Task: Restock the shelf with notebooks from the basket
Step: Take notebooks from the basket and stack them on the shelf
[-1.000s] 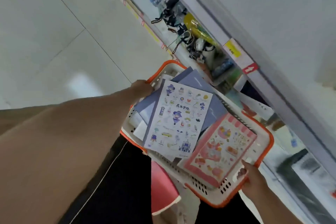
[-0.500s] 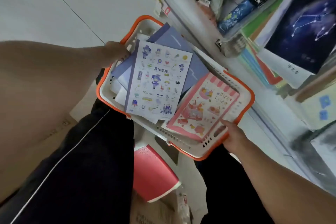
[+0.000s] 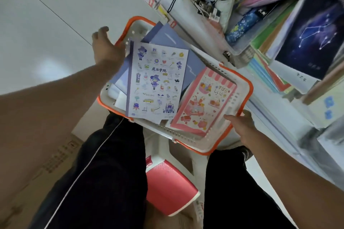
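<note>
The basket (image 3: 240,87) is white with an orange rim and sits across the person's lap, close beside the shelf (image 3: 201,24), probably so the notebooks are a short reach away from where they must go.

The right hand (image 3: 240,124) is at the basket's 4 o'clock corner. Its thumb lies along the rim there and seems to hold it; the other fingers go under the rim, so I cannot tell how tightly. This hand looks like it is keeping the basket from tipping.

The left hand (image 3: 106,48) is at the 10 o'clock side, near the rim. Its fingers are spread and loose, and it holds nothing.

Inside the basket, on top, lies the witch notebook (image 3: 156,82), white with little purple drawings. At its 4 o'clock lies the pink notebook (image 3: 202,102), leaning against the basket wall. Plain purple notebooks (image 3: 167,37) poke out from under them toward 12 o'clock.

No notebook is out of the basket yet. The shelf at 1 o'clock is crowded with a starry book (image 3: 312,31) and coloured folders (image 3: 264,69).
</note>
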`<state>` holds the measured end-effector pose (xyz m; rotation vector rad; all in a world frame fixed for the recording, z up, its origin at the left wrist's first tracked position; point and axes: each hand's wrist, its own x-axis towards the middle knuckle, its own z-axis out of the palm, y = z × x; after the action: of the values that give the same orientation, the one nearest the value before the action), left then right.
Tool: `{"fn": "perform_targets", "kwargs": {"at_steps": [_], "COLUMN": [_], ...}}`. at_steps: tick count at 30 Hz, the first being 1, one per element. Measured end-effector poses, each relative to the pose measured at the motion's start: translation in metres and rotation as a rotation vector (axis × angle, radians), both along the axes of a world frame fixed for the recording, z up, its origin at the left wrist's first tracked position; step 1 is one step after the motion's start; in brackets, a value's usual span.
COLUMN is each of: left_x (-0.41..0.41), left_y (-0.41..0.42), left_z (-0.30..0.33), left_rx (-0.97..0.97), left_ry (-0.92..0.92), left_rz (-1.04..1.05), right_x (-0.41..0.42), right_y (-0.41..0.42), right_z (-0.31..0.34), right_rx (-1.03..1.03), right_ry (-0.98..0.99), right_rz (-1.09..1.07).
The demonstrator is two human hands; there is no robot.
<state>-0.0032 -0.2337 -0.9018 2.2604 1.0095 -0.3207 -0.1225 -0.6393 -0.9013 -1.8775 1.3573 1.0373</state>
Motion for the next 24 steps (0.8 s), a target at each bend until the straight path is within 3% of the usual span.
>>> {"fn": "perform_targets", "kwargs": {"at_steps": [2, 3, 5, 7, 9, 15, 18, 21, 24], "left_x": [-0.011, -0.019, -0.036, -0.05, -0.06, -0.068, -0.057, -0.053, -0.036], "left_y": [-0.021, -0.033, -0.05, -0.053, -0.054, -0.039, -0.029, -0.033, -0.031], "left_z": [0.025, 0.037, 0.045, 0.038, 0.028, -0.015, -0.025, -0.028, -0.026], "left_rx": [-0.104, -0.172, -0.298, -0.274, -0.231, -0.033, 0.003, 0.086, 0.033], "left_ry": [-0.112, -0.082, 0.094, 0.273, 0.39, 0.313, 0.303, 0.161, 0.176], "left_rz": [-0.074, -0.133, -0.228, -0.24, -0.178, -0.077, -0.112, -0.264, -0.358], "right_x": [0.015, 0.022, 0.031, 0.04, 0.05, 0.059, 0.068, 0.078, 0.089], "right_y": [0.011, 0.019, 0.037, 0.051, 0.054, 0.038, 0.036, 0.041, 0.057], "right_z": [0.026, 0.035, 0.045, 0.044, 0.032, -0.017, -0.039, -0.051, -0.058], "right_rx": [-0.128, -0.111, 0.085, 0.313, 0.374, 0.189, 0.188, 0.123, 0.052], "right_ry": [-0.146, -0.241, -0.318, -0.276, -0.279, -0.589, -0.563, -0.557, -0.579], "right_rz": [0.136, 0.205, 0.377, 0.548, 0.695, 0.767, 0.885, 1.03, 1.109]}}
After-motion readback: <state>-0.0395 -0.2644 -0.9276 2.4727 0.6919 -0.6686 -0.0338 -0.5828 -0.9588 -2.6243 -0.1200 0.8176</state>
